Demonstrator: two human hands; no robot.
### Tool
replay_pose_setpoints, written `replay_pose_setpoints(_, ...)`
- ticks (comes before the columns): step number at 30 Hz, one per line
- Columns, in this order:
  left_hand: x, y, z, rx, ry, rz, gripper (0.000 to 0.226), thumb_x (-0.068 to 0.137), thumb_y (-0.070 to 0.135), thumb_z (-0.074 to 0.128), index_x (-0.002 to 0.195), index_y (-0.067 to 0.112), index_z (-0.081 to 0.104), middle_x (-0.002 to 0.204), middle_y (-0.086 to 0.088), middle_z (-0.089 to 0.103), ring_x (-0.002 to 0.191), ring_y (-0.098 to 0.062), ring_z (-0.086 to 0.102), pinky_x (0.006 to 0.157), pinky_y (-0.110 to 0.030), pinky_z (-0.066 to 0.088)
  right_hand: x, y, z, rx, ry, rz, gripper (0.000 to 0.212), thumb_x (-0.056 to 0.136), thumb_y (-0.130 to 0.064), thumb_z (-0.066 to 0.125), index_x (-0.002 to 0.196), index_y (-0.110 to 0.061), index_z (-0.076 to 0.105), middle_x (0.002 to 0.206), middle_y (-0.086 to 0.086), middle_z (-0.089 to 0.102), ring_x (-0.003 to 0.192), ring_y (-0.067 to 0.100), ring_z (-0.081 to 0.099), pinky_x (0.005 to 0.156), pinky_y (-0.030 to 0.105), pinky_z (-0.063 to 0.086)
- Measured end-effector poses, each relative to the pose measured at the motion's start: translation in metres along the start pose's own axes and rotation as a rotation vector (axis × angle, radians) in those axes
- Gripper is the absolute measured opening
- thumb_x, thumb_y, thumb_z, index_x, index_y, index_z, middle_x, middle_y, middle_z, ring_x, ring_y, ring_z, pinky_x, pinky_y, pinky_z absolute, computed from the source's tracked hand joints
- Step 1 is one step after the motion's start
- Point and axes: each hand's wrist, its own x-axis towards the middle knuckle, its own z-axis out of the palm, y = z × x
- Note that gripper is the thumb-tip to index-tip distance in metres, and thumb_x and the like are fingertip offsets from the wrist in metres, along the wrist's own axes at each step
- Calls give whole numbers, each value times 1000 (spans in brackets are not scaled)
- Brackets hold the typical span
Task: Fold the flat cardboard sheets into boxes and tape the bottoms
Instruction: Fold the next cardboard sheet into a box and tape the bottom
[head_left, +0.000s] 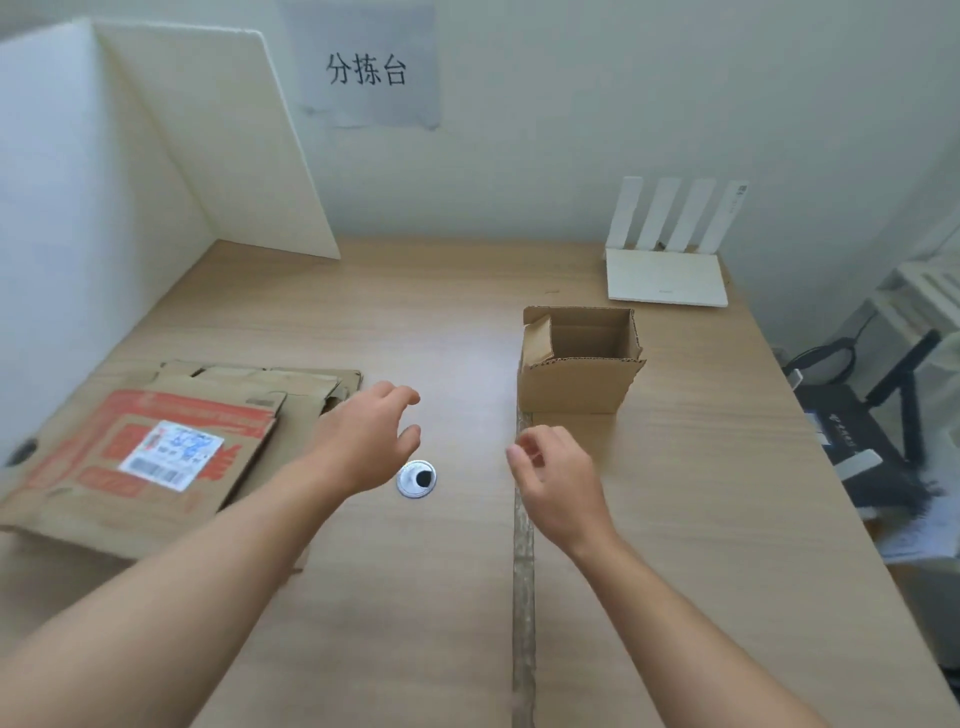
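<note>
Cardboard is lying on the wooden table in two forms. One folded box is standing upright at about 2 o'clock from the table's middle, its top open and one inner flap leaning inward. One pile of flat sheets is lying at 9 o'clock. The top sheet is carrying red print and a white label, and plainer brown sheets are poking out behind it, too overlapped to count.

One white router with four antennas is sitting at 1 o'clock near the wall. One silver disc with a dark centre is sitting mid-table, and one long strip is running from 6 o'clock up to the box's base. One white foam board is leaning at 11 o'clock, and one paper sign is hanging on the wall at 12.

Two bare forearms are reaching in from 6 o'clock. The left hand is hovering at 10 o'clock of the disc, palm down, fingers loose and spread, holding nothing. The right hand is hovering over the strip at 6 o'clock of the box, with its fingers loosely curled toward the thumb and nothing showing in its grasp. The hands are hanging apart.
</note>
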Motion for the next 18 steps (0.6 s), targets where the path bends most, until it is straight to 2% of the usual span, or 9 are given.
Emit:
replay_pose_setpoints(3,-37,-39,-23,48,6,-26,40,96,37,50,134,25,51,131,6,53,121,-19,50,88,-33,44,-6,-61,32,-167,-209,-59,28,99,-43,48,116,-25,59,113,-8,57,104,14,56,81,33,45)
replay_pose_setpoints(7,-84,-108,-49,46,9,-88,40,94,35,51,132,22,54,133,3,53,123,-22,49,96,-39,46,-14,-136,72,-295,-316,-102,39,100,-48,41,128,-24,54,128,-2,54,112,20,55,85,36,46)
replay_pose_setpoints(9,-103,-146,-54,56,-2,-125,41,95,36,50,133,23,54,134,4,53,123,-22,49,96,-38,46,-19,-166,95,-364,-341,-116,40,101,-49,40,127,-22,53,128,0,54,113,23,54,88,39,47)
replay_pose_setpoints(12,-120,-199,-61,127,-58,-162,41,97,39,45,135,25,52,135,5,52,123,-19,48,97,-36,44,-26,-203,131,-468,-361,-114,37,101,-45,40,120,-17,54,121,4,55,110,29,54,83,39,46)
replay_pose_setpoints(15,-126,-245,-64,183,-105,-172,38,95,39,44,128,25,55,130,3,55,118,-21,48,96,-38,43,-30,-228,165,-591,-380,-108,36,101,-44,40,117,-15,53,117,7,55,108,32,55,81,40,45)
replay_pose_setpoints(18,-123,-288,-64,218,-127,-177,39,93,40,43,126,25,57,136,0,53,129,-24,43,102,-41,40,-27,-245,195,-649,-386,-70,35,100,-44,40,120,-18,52,119,6,57,109,31,55,80,40,44)
